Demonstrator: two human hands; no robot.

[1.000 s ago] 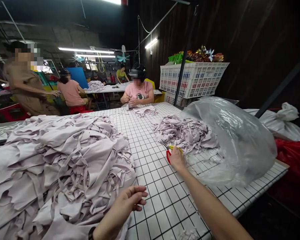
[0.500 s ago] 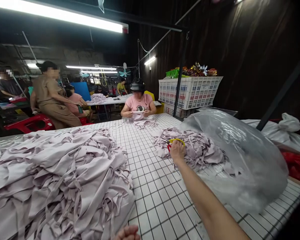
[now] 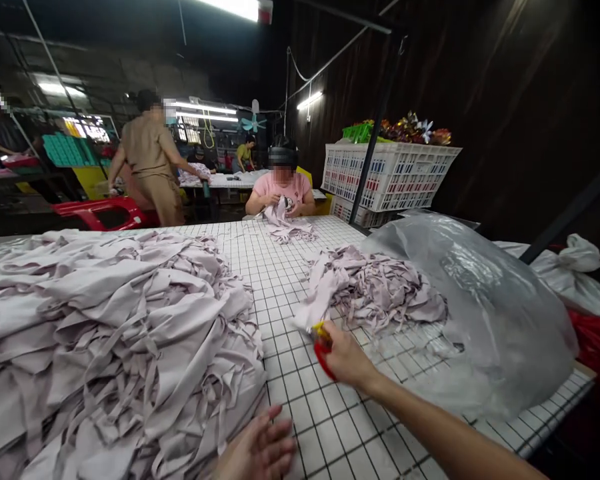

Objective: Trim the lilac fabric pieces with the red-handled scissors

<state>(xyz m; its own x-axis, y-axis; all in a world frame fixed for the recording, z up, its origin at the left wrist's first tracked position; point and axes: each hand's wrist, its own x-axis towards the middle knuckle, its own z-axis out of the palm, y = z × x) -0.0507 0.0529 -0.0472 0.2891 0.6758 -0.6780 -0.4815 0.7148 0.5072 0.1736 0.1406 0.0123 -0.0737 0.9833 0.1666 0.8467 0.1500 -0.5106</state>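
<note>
My right hand (image 3: 345, 360) is closed around red and yellow scissors (image 3: 322, 341) above the white gridded table (image 3: 330, 427). A strip of pale lilac fabric (image 3: 316, 300) hangs from the hand and runs back to the small pile of cut fabric pieces (image 3: 380, 290). My left hand (image 3: 257, 450) lies at the bottom edge with its fingers stretched out, resting against the front of the large heap of lilac fabric (image 3: 105, 327). It holds nothing that I can see.
A big clear plastic bag (image 3: 480, 313) lies on the table's right side. A person in a pink shirt (image 3: 281, 187) handles fabric at the far end. White crates (image 3: 390, 175) stand behind. Another person (image 3: 150, 160) stands at the back left by a red chair (image 3: 97, 212).
My right hand has pulled back from the small pile toward me, bringing the scissors and a strip of fabric. My left hand shows more, with fingers extended. The standing person has moved right.
</note>
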